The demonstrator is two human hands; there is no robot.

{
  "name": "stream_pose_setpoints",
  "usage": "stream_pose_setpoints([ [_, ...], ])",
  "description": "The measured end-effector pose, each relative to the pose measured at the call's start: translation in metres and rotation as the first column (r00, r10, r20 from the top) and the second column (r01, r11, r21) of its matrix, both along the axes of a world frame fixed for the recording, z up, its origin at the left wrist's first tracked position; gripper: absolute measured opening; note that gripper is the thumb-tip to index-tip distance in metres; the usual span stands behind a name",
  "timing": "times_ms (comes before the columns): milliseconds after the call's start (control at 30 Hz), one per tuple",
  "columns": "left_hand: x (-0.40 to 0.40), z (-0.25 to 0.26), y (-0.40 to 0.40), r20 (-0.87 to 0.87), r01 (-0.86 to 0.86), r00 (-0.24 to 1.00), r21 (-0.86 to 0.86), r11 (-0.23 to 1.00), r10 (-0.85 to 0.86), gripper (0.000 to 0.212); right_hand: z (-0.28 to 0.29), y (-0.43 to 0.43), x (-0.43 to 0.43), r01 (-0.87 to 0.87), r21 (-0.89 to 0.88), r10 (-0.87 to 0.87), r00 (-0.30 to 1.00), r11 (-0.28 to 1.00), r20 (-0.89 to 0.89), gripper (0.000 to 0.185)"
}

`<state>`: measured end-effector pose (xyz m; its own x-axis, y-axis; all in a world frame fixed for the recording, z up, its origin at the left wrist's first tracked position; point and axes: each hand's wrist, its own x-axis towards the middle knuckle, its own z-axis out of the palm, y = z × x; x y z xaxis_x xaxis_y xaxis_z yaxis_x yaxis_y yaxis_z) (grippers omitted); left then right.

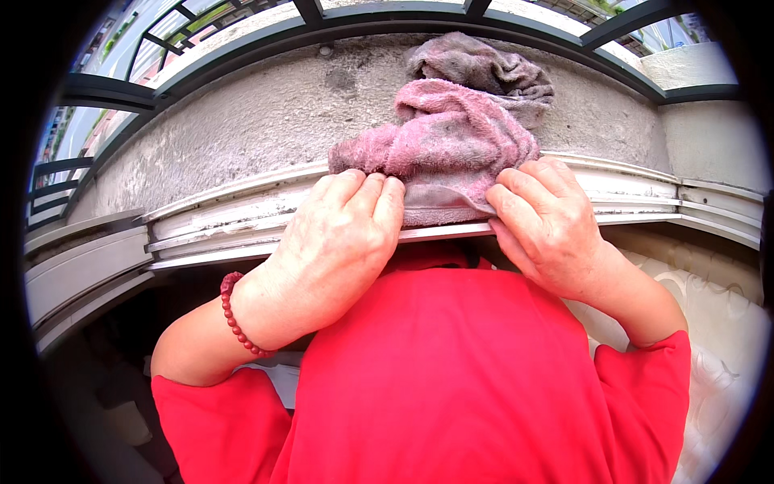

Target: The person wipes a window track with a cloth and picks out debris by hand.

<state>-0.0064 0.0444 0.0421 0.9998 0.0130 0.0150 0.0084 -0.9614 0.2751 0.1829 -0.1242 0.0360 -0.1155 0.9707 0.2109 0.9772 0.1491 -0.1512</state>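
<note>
A pink terry cloth (459,142), stained grey in places, lies bunched across the white window track (242,209) and onto the concrete ledge behind it. My left hand (341,236) grips its near left edge, the fingertips tucked into the fabric. On the other side, my right hand (544,218) holds the cloth's right edge, with the thumb low beside the rail. Beyond the pink cloth sits a crumpled, dirty grey-brown cloth (484,69), touching it. Dark grime marks the grooves of the track.
A rough concrete ledge (254,115) runs outside the track, bounded by a dark metal railing (236,48). Past the railing a street shows far below. Patterned pale wall covering (713,314) is at the right, and a white frame section (91,272) at the left.
</note>
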Motion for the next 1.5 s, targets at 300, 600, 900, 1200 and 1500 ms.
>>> stream_pose_setpoints([
  [300, 0.008, -0.019, -0.014, 0.187, -0.101, 0.968, -0.316, 0.943, 0.167, 0.051, -0.001, 0.01, -0.02, 0.149, -0.123, -0.185, 0.908, 0.981, -0.376, 0.046],
  [600, 0.024, -0.026, -0.042, 0.221, -0.202, 0.9, -0.551, 0.81, 0.376, 0.046, -0.012, 0.02, -0.042, 0.219, -0.14, -0.254, 0.679, 0.966, -0.689, 0.057],
  [900, 0.073, 0.013, -0.019, 0.036, -0.093, 0.928, -0.942, 0.322, 0.372, 0.03, 0.034, 0.016, 0.008, 0.392, -0.186, -0.236, 0.085, 0.901, -0.968, 0.019],
  [1200, 0.113, 0.063, 0.036, 0.617, 0.141, 0.787, -0.202, 0.969, 0.014, 0.02, 0.051, 0.019, 0.08, 0.325, 0.142, -0.121, 0.669, 0.935, -0.733, 0.028],
  [1500, 0.052, 0.015, 0.015, -0.255, 0.01, 0.959, -0.4, 0.917, -0.121, 0.017, 0.024, -0.016, 0.055, 0.011, -0.186, -0.048, 0.979, 0.982, -0.197, 0.025],
])
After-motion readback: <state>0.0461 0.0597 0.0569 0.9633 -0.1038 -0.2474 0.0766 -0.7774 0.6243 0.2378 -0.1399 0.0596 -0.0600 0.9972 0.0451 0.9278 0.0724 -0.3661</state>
